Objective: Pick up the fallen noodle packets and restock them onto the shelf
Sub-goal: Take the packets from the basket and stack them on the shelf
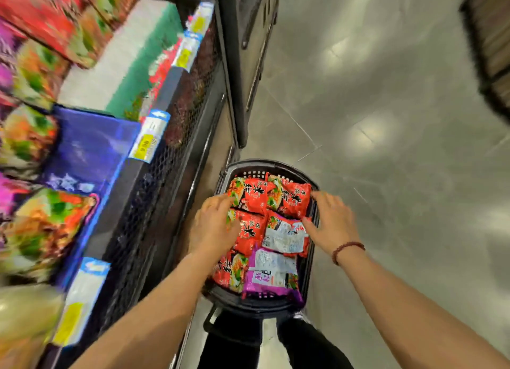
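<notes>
red noodle packets [249, 232] and one purple packet [271, 281] lie flat in a black basket [262, 305] at six o'clock. they look light, crinkly and slick, with brittle noodles inside: better clasped across the flat faces or pinched at a sealed edge than squeezed. left hand [214, 225], at the basket's nine o'clock, rests spread fingers on a red packet; right hand [332, 225], at three o'clock, touches another, fingers open. shelf [143, 180] at nine o'clock.

Supermarket aisle: shelf [132, 180] at 9 o'clock, packaged goods [41, 225] on it, yellow price tags [149, 136] on edge. At 6 o'clock shopping basket [265, 303] with noodle packets [292, 200]. Polished grey floor [386, 147] at 2 o'clock.
</notes>
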Action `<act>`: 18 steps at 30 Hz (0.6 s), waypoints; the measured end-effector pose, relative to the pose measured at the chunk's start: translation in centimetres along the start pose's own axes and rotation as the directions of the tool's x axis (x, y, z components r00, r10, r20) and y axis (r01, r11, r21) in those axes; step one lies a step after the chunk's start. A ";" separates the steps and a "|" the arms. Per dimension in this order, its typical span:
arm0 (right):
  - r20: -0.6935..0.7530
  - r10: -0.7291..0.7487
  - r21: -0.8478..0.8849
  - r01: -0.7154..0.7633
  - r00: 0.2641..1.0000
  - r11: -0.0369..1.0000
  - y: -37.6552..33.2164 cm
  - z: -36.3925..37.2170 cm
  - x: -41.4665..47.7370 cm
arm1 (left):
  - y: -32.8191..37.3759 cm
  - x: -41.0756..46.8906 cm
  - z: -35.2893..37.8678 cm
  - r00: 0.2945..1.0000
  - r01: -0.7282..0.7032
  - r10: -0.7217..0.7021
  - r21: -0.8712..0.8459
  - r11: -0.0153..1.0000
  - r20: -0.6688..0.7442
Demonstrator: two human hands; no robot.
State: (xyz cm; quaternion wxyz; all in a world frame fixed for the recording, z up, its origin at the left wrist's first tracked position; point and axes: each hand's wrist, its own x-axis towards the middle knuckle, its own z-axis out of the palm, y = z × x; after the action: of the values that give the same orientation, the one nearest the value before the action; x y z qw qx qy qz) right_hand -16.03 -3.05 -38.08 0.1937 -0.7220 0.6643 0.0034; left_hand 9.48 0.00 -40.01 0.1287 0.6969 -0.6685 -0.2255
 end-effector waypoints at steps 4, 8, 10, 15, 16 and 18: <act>0.018 -0.128 -0.059 0.129 0.992 0.990 -1.8 -5.0 -0.5 | 4.0 -2.2 -3.8 0.991 -0.078 0.082 0.038 0.996 -0.110; 0.006 -0.290 -0.074 0.290 0.957 0.954 -1.1 -8.1 0.1 | 8.1 -4.3 -4.4 0.974 -0.022 0.035 0.063 0.998 -0.224; 0.020 -0.343 -0.063 0.343 0.939 0.937 -0.1 -9.3 0.7 | 10.1 -5.1 -3.7 0.965 0.051 -0.035 0.057 0.997 -0.261; 0.106 -0.525 -0.098 0.535 0.844 0.839 2.9 -11.0 1.9 | 15.3 -7.5 -1.4 0.908 0.254 -0.227 0.032 0.967 -0.352; 0.123 -0.554 -0.103 0.566 0.823 0.818 3.3 -11.4 2.1 | 16.2 -7.9 -1.1 0.894 0.283 -0.255 0.023 0.959 -0.369; 0.158 -0.588 -0.108 0.606 0.793 0.788 4.0 -11.9 2.6 | 17.8 -8.7 -0.7 0.878 0.330 -0.301 0.013 0.944 -0.373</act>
State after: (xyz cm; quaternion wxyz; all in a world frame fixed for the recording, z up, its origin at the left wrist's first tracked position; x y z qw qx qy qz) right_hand -22.57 -9.06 -28.86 0.1670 -0.9062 0.3870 0.0347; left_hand -5.79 7.20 -29.59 0.1857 0.8305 -0.5184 -0.0839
